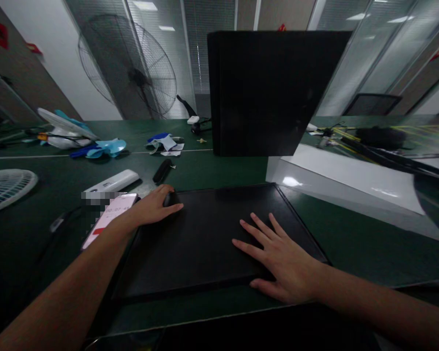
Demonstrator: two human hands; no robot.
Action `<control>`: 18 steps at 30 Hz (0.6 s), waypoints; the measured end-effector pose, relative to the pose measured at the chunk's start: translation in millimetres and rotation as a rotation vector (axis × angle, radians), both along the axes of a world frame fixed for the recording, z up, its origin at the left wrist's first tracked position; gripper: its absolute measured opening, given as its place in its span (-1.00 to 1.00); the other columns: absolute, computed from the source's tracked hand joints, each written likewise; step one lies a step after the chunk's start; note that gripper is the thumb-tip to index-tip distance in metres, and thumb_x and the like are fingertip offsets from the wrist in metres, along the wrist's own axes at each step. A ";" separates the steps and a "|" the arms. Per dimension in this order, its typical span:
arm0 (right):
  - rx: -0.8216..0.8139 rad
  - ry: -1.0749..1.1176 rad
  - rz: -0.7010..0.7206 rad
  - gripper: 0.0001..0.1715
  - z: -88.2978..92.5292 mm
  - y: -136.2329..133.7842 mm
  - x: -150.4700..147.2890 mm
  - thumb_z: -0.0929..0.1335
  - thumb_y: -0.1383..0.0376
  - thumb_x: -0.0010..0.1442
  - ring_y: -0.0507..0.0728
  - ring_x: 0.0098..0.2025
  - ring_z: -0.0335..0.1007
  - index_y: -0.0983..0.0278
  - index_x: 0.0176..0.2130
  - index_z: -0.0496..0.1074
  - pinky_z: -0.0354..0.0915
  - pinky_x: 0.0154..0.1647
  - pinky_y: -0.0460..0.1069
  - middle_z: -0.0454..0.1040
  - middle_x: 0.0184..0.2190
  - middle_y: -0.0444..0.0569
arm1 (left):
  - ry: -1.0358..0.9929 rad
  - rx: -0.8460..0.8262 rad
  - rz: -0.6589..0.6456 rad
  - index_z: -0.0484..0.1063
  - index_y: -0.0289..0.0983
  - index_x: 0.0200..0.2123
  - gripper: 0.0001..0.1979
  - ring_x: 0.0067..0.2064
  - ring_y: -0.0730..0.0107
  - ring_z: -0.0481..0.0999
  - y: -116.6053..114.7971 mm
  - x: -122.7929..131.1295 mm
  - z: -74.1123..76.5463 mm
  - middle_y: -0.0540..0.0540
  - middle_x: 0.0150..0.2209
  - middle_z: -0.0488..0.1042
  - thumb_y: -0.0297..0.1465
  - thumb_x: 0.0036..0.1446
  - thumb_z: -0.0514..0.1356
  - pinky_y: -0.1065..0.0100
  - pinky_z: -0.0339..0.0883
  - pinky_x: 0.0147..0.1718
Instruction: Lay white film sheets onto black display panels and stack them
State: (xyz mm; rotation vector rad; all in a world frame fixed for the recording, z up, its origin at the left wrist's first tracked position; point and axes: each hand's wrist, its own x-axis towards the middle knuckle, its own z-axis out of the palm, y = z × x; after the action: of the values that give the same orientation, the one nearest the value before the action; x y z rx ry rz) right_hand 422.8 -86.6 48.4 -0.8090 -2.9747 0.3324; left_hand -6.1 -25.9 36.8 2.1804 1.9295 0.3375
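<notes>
A flat black rectangular panel (205,239) with a raised rim lies in front of me on the green table (193,170). My left hand (154,206) rests at its far left corner, thumb stretched over the surface and the other fingers at the edge, partly hidden. Over the panel's right part my right hand (283,258) is spread wide, palm down, with its thumb near the front edge. Neither hand visibly grips anything. Behind the panel stands a large black box-like object (270,92), upright.
Left of the panel are a phone (111,217) showing a timer, a white bar-shaped device (113,181) and a small black object (163,170). A clear plastic sheet (354,180) lies right. Blue fan blades (108,147), a white fan grille (9,187) and a large fan (131,68) are farther off.
</notes>
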 end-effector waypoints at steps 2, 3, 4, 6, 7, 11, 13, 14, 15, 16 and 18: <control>0.129 0.067 0.117 -0.22 -5.9 -4.6 3.7 0.41 -0.02 0.37 0.51 0.54 -0.07 0.07 0.45 0.29 -0.14 0.47 0.58 0.09 0.51 0.15 | 0.061 0.041 0.022 0.44 -0.26 -0.01 -0.33 0.04 -0.04 0.56 -0.4 2.1 -0.7 -0.31 0.05 0.50 0.22 0.24 0.07 0.01 0.40 0.09; 0.192 0.114 0.184 -0.37 -8.6 -7.8 5.2 0.39 0.07 0.41 0.42 0.50 0.06 0.10 0.39 0.39 -0.01 0.49 0.47 0.21 0.46 0.11 | 0.102 0.064 0.038 0.44 -0.25 -0.09 -0.36 0.00 -0.03 0.55 -0.6 2.9 -1.2 -0.30 -0.01 0.50 0.22 0.26 0.05 0.01 0.42 0.04; 0.243 0.163 0.236 -0.49 -10.4 -11.2 6.1 0.36 0.15 0.44 0.33 0.45 0.19 0.13 0.31 0.47 0.12 0.47 0.36 0.33 0.40 0.08 | 0.141 0.084 0.052 0.43 -0.24 -0.16 -0.38 -0.04 -0.02 0.55 -0.7 3.5 -1.9 -0.29 -0.06 0.49 0.23 0.28 0.03 0.02 0.42 0.00; 0.273 0.236 0.273 -0.59 -9.2 -15.3 5.6 0.33 0.19 0.46 0.26 0.31 0.38 0.20 0.21 0.54 0.33 0.32 0.23 0.49 0.27 0.07 | 0.187 0.114 0.070 0.40 -0.22 -0.22 -0.41 -0.08 0.00 0.53 -0.5 3.9 -4.3 -0.26 -0.10 0.48 0.21 0.30 0.02 0.03 0.43 -0.06; 0.240 0.248 0.268 -0.60 -5.8 -14.4 4.2 0.33 0.16 0.46 0.26 0.25 0.44 0.21 0.17 0.56 0.39 0.24 0.20 0.53 0.21 0.08 | 0.191 0.122 0.074 0.40 -0.22 -0.22 -0.43 -0.08 0.01 0.53 -0.2 4.0 -6.0 -0.25 -0.11 0.47 0.19 0.32 0.02 0.03 0.43 -0.06; 0.034 0.189 0.128 -0.54 17.8 27.6 -0.8 0.25 0.05 0.51 0.18 -0.02 0.55 0.20 0.10 0.60 0.46 0.00 0.11 0.61 0.01 0.06 | 0.163 0.164 0.070 0.42 -0.23 -0.16 -0.48 -0.01 0.02 0.51 0.6 8.3 -13.6 -0.25 -0.07 0.46 0.12 0.36 0.03 0.03 0.41 0.03; 0.101 0.145 -0.048 -0.51 24.1 72.0 1.6 0.20 0.10 0.54 0.19 0.01 0.54 0.21 0.16 0.58 0.45 0.05 0.13 0.60 0.02 0.08 | 0.154 0.193 0.060 0.43 -0.25 -0.12 -0.50 0.02 0.01 0.50 0.1 12.9 -15.2 -0.27 -0.03 0.46 0.07 0.37 0.03 0.01 0.39 0.08; 0.181 0.110 -0.131 -0.50 23.6 96.9 4.4 0.20 0.10 0.53 0.24 0.07 0.51 0.24 0.18 0.57 0.42 0.12 0.16 0.58 0.08 0.12 | 0.150 0.200 0.058 0.43 -0.26 -0.11 -0.51 0.03 0.00 0.50 -0.4 15.3 -15.1 -0.28 -0.02 0.45 0.05 0.38 0.03 0.00 0.38 0.10; 0.251 0.072 -0.211 -0.50 20.8 121.3 7.9 0.22 0.11 0.52 0.27 0.13 0.48 0.25 0.19 0.56 0.39 0.19 0.19 0.56 0.12 0.14 | 0.145 0.202 0.057 0.42 -0.27 -0.10 -0.52 0.04 0.00 0.50 -1.0 17.5 -14.3 -0.29 -0.02 0.45 0.03 0.38 0.02 0.00 0.38 0.10; 0.299 0.047 -0.292 -0.49 15.8 143.6 11.6 0.23 0.12 0.51 0.30 0.15 0.47 0.28 0.21 0.55 0.37 0.22 0.20 0.54 0.13 0.17 | 0.140 0.200 0.055 0.42 -0.27 -0.10 -0.53 0.04 -0.01 0.50 -1.5 19.4 -13.1 -0.29 -0.02 0.45 0.02 0.38 0.02 -0.01 0.38 0.10; 0.324 0.046 -0.363 -0.47 2.3 177.5 17.9 0.24 0.14 0.49 0.33 0.14 0.47 0.36 0.20 0.55 0.36 0.22 0.21 0.53 0.12 0.24 | 0.138 0.198 0.054 0.41 -0.27 -0.11 -0.56 0.03 0.00 0.51 -2.4 22.0 -10.3 -0.27 -0.04 0.45 0.00 0.38 0.03 0.00 0.39 0.08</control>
State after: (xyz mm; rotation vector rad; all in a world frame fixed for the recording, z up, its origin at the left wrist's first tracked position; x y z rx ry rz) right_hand 440.7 90.9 50.7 -1.2391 -2.6579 -0.1400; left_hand 15.8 -28.3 26.5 2.3328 2.1140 0.4132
